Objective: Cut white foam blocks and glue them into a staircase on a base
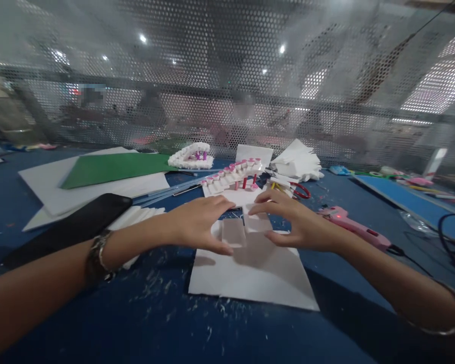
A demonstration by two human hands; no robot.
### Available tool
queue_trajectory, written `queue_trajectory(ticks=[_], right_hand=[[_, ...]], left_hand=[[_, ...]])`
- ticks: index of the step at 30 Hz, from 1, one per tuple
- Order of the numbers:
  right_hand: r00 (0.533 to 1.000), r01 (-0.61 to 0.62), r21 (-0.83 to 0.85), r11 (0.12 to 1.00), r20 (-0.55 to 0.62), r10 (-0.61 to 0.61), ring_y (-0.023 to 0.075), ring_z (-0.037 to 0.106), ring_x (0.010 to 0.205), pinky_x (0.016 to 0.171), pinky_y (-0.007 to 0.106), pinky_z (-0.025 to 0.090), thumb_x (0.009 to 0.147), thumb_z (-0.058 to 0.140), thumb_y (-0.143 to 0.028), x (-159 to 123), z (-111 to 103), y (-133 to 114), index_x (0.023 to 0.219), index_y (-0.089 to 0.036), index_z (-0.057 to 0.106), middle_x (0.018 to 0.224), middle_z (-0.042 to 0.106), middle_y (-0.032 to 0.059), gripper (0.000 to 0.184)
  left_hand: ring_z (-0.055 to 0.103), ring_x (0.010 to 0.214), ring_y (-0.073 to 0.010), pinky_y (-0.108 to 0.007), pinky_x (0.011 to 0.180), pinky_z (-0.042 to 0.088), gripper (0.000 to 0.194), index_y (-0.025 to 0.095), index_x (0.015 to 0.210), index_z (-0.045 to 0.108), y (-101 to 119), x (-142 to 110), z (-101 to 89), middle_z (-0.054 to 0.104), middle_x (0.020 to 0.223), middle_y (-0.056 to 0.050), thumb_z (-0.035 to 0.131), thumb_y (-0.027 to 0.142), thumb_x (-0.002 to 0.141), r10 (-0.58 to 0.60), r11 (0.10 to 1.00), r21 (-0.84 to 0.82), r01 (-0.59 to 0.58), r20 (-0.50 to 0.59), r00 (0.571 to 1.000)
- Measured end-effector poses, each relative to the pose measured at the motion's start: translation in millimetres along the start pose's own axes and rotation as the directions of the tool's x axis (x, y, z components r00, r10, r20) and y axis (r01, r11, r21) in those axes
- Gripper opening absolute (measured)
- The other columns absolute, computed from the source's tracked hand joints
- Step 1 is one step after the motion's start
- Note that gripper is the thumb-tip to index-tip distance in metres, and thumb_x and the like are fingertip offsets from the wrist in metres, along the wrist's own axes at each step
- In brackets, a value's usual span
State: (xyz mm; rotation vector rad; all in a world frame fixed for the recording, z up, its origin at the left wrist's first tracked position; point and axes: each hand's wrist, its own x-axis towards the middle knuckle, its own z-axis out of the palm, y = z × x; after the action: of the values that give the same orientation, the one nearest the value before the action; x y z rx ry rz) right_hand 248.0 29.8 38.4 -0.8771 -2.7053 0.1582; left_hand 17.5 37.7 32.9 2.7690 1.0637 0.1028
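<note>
My left hand (200,222) and my right hand (291,222) meet over a white foam sheet (250,278) on the blue table. The left hand's fingers and thumb pinch a small white foam block (233,232). The right hand's fingertips grip a second white foam block (258,221) right beside the first; the two blocks touch or nearly touch. Just beyond the hands stands a white foam staircase model with pink caps (231,177).
A pink glue gun (349,225) lies to the right, red-handled scissors (299,191) behind the right hand. A green sheet (114,168) on white boards and a black case (79,222) lie left. Another curved foam model (191,155) and stacked white pieces (298,162) sit near the mesh wall.
</note>
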Motion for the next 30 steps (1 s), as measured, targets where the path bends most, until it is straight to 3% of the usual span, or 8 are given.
queue_trajectory(ticks=[7, 16, 22, 30], right_hand=[[0.999, -0.002, 0.035, 0.999, 0.034, 0.001, 0.0175, 0.048, 0.096, 0.084, 0.035, 0.039, 0.074, 0.054, -0.026, 0.1, 13.5, -0.3, 0.103, -0.02, 0.055, 0.106, 0.048, 0.0092, 0.029], [0.999, 0.0, 0.015, 1.0, 0.048, -0.001, 0.0188, 0.048, 0.095, 0.085, 0.038, 0.035, 0.077, 0.053, -0.032, 0.6, 14.9, 1.5, 0.104, -0.02, 0.056, 0.105, 0.054, 0.0084, 0.029], [0.994, -0.054, 0.011, 0.998, 0.097, 0.053, 0.0181, 0.049, 0.098, 0.088, 0.04, 0.032, 0.078, 0.054, -0.035, -0.5, 16.2, -1.6, 0.105, -0.024, 0.055, 0.108, 0.054, 0.0069, 0.03], [0.994, -0.026, -0.038, 0.999, 0.101, 0.03, 0.0188, 0.049, 0.102, 0.098, 0.05, 0.006, 0.077, 0.054, -0.041, -1.2, 18.8, -1.7, 0.106, -0.028, 0.056, 0.104, 0.055, 0.0038, 0.031]], left_hand=[[0.039, 0.117, -0.0294, -0.049, 0.102, 0.011, 0.081, 0.013, 0.126, 0.037, -7.1, 7.2, 17.9, 0.046, 0.125, -0.015, 0.054, 0.063, 0.065, -0.01, 1.0, 0.017, 0.01, 0.024, 1.0], [0.047, 0.11, -0.0275, -0.048, 0.102, 0.009, 0.07, 0.014, 0.119, 0.045, -4.0, 8.9, 16.8, 0.054, 0.117, -0.013, 0.056, 0.059, 0.066, -0.004, 1.0, -0.001, 0.004, -0.003, 1.0], [0.051, 0.105, -0.0276, -0.049, 0.101, 0.01, 0.062, 0.017, 0.111, 0.052, -6.8, 8.5, 13.6, 0.059, 0.112, -0.011, 0.057, 0.058, 0.066, -0.028, 1.0, 0.008, 0.027, 0.039, 0.999], [0.05, 0.106, -0.0258, -0.046, 0.101, 0.012, 0.058, 0.018, 0.109, 0.054, -10.5, 12.1, 15.0, 0.06, 0.11, -0.008, 0.056, 0.058, 0.067, 0.013, 1.0, 0.007, -0.013, 0.029, 0.999]])
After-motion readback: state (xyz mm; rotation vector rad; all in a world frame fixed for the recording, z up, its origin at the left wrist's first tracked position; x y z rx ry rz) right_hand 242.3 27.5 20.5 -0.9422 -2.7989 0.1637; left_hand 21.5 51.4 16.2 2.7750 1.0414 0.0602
